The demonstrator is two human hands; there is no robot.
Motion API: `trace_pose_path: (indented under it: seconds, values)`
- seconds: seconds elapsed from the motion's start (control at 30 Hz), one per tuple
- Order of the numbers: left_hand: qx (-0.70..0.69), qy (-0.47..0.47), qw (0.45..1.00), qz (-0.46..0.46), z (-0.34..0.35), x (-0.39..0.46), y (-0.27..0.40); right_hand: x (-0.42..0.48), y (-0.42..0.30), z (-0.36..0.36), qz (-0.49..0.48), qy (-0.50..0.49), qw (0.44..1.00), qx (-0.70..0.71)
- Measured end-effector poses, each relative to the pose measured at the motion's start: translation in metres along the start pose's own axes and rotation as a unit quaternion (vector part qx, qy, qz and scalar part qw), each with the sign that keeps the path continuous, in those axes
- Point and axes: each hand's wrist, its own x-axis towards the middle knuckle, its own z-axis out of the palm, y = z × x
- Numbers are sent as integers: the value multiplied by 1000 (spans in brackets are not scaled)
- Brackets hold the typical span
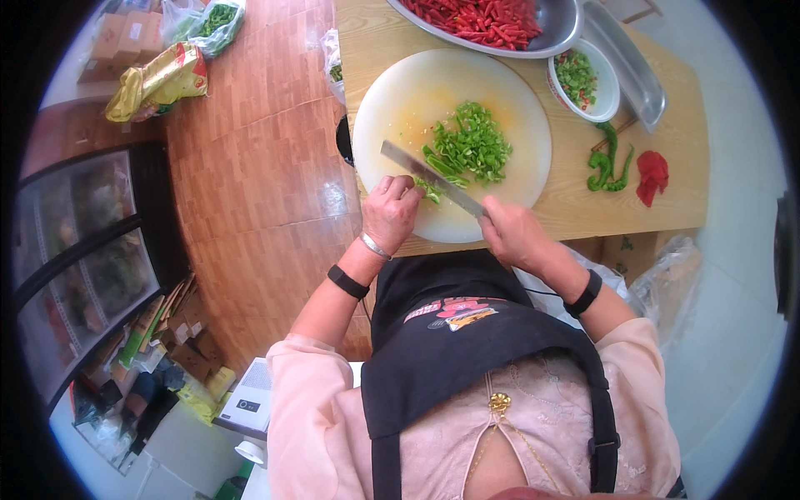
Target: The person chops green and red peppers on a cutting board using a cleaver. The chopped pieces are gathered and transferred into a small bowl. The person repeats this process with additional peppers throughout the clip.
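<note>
On a round white cutting board [387, 100] lies a heap of chopped green peppers [478, 147]. My right hand [515, 231] is closed around the handle of a kitchen knife [431, 178], whose blade slants up to the left across the near-left side of the heap. With curled fingers, my left hand [392, 209] holds down green pepper pieces [430, 189] at the board's near-left part, just below the blade. The fingertips are partly hidden. Longer green strips lie beside the blade, on its far side.
Beyond the board stands a metal bowl [562, 25] of red chillies [478, 22]. To the right are a white bowl [607, 103] of chopped peppers, a metal tray [650, 94], whole green peppers [601, 169] and a red item [652, 177] on the wooden table [681, 125].
</note>
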Motion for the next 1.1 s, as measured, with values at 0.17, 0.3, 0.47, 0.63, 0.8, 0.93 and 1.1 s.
trace_pose_path:
  seconds: [0.17, 0.3, 0.47, 0.63, 0.8, 0.93, 1.1]
  values:
    - [-6, -12, 1000, 7, -2, 1, -1, 1, -5, -2, -5, -37, 998, -41]
    - [-19, -7, 1000, 5, 1, -2, -4, 11, -7, 9, 15, -51, 998, -39]
    - [-44, -22, 999, -15, -5, -10, 2, 27, 4, 31, 30, 17, 999, 6]
    - [-48, -24, 998, -23, -8, -17, 1, 17, -6, 6, -14, -20, 1000, -7]
    - [-60, -16, 998, -16, -4, -18, -3, 11, -16, 3, -6, -67, 997, -31]
    - [-63, -9, 998, -12, 1, -18, -4, 15, -8, 29, 13, -47, 999, -16]
    - [-16, -12, 1000, -4, 4, -6, -4, 46, -2, 39, 7, 47, 998, 39]
